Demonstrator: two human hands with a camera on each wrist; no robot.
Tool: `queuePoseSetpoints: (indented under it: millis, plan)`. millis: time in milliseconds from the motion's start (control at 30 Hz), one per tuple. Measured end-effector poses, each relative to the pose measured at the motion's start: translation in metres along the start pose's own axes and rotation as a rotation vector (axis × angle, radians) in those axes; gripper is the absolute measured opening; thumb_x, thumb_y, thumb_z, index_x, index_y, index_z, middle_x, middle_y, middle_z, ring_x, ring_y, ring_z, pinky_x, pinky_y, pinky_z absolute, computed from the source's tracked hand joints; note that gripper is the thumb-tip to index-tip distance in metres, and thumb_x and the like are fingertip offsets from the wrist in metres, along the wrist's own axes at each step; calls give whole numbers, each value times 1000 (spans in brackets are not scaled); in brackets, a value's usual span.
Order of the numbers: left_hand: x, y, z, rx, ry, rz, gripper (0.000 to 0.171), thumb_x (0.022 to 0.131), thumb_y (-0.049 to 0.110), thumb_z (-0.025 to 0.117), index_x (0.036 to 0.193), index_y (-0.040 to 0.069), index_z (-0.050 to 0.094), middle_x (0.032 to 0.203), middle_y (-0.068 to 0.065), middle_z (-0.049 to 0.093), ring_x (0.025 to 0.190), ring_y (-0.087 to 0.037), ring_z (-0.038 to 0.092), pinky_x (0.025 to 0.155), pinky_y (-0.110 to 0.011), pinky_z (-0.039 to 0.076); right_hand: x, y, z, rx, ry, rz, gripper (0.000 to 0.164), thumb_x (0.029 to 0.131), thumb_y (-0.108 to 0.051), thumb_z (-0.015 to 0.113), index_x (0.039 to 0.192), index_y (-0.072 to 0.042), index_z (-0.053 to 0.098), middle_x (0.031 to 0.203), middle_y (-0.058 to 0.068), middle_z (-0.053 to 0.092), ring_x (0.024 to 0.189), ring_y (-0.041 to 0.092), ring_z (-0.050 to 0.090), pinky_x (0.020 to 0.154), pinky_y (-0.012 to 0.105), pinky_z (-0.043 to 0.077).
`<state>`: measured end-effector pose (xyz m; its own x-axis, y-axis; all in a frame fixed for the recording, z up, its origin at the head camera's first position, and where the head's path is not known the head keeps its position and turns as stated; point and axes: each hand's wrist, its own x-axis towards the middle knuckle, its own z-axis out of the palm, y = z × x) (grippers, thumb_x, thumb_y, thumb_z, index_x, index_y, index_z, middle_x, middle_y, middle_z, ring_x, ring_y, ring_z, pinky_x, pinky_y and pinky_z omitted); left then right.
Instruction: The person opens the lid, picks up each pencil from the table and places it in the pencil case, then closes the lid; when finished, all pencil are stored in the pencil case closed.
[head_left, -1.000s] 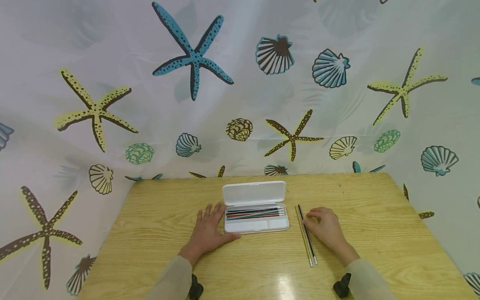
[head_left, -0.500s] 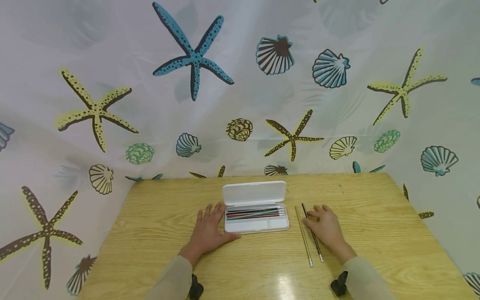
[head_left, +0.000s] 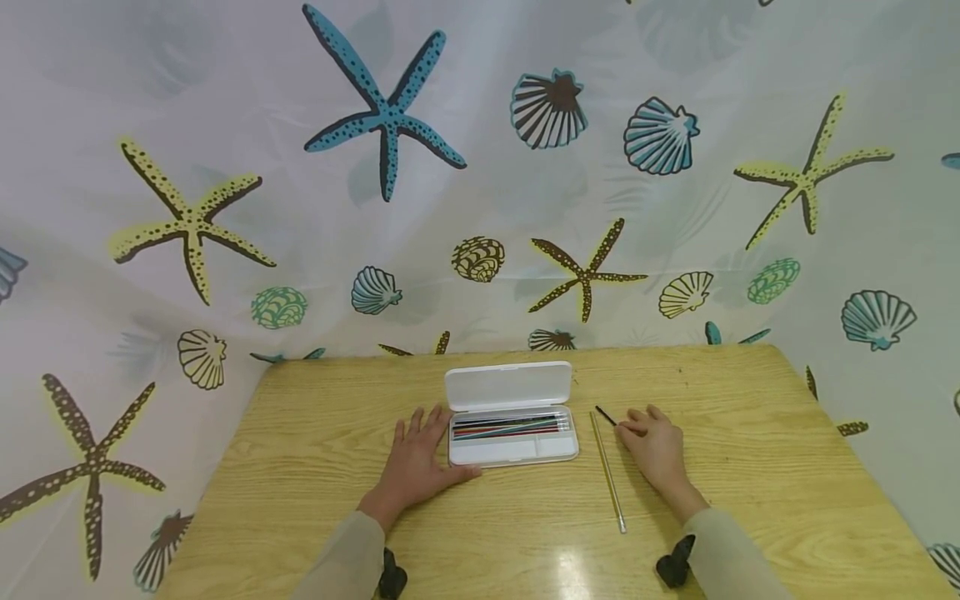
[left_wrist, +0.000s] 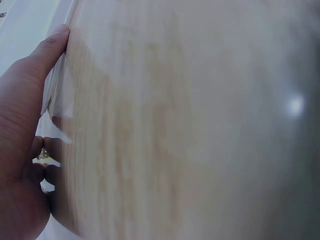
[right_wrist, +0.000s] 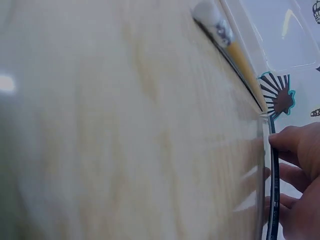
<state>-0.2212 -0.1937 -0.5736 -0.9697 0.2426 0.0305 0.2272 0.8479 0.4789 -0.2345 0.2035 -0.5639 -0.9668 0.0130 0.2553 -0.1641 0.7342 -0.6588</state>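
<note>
An opened white pencil case (head_left: pixel 491 452) lies on the table with several dark, red and teal pencils (head_left: pixel 506 427) inside. My left hand (head_left: pixel 412 471) rests at its left end, fingers spread along the side and thumb at the front edge, as the left wrist view also shows. My right hand (head_left: pixel 658 454) pinches a black pencil (right_wrist: pixel 275 200) between thumb and fingers; in the head view only its far end pokes out past the fingertips. To the left of that hand, a yellow pencil (head_left: pixel 609 475) with a white eraser end lies on the table.
The case's raised lid (head_left: pixel 508 387) stands behind its tray. Wood-grain table (head_left: pixel 315 433) surrounds everything, and a cloth printed with starfish and shells (head_left: pixel 480 167) hangs behind it and at the sides. Dark wrist mounts (head_left: pixel 677 562) sit at both sleeves.
The black pencil has moved away from the yellow one and turned so that my right hand covers most of it. My left hand, the case and the yellow pencil stay put.
</note>
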Motion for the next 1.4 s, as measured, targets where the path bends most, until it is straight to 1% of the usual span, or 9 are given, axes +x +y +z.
queuePoseSetpoints:
  millis: [133,233,333,433,700,1000,1133,1267,1400]
  plan:
    - [0,0,0,-10,6,3,111,82,77,73,168,20,32,172,-18,31,162,-47,17,128,-72,8,2,-1,2,41,66,-10,17,96,-9,78,104,5,82,119,28,75,124,51,66,105,62,53]
    - [1,-1,1,-8,11,2,111,81,78,73,168,21,32,172,-18,31,162,-47,17,128,-72,9,3,-7,-1,69,93,-12,16,96,-11,78,105,2,83,108,23,79,100,40,78,83,46,65]
    - [1,-2,2,-6,21,3,111,81,78,73,167,20,33,172,-18,32,162,-47,18,127,-72,9,5,-14,-4,93,90,8,16,96,-14,78,107,-2,84,103,18,81,83,26,77,63,25,58]
    - [1,-2,2,-9,24,1,111,81,77,74,167,20,33,172,-18,32,162,-47,18,128,-72,9,7,-20,-5,127,76,26,18,97,-16,78,108,-4,84,104,16,81,79,18,73,60,16,49]
    - [1,-2,2,-10,14,-5,111,80,78,74,167,21,34,172,-18,32,162,-46,18,128,-72,9,10,-35,-6,209,-5,29,20,98,-18,77,112,-4,83,108,16,81,85,13,70,67,16,52]
    - [1,-2,0,-18,2,-7,113,80,81,72,168,23,30,173,-17,30,163,-45,15,128,-72,7,14,-56,1,267,-74,-8,18,96,-17,79,108,-4,84,102,15,82,74,6,62,61,17,48]
    - [1,-1,-1,-21,-2,-8,113,80,80,72,169,24,29,173,-17,30,163,-45,15,128,-71,7,16,-65,6,277,-116,-20,19,96,-18,79,109,-5,84,106,13,82,83,8,68,66,17,50]
    - [1,-1,0,-17,-1,-8,112,80,80,73,168,24,30,172,-17,31,163,-46,16,128,-71,7,18,-74,12,286,-165,-78,18,96,-17,79,109,-6,84,107,13,82,91,16,73,71,20,55]
    - [1,-1,1,-12,1,-6,111,80,80,73,168,24,32,172,-17,31,163,-46,16,128,-71,7,20,-81,19,266,-194,-169,16,97,-15,78,108,-5,84,105,13,82,90,22,74,72,23,57]
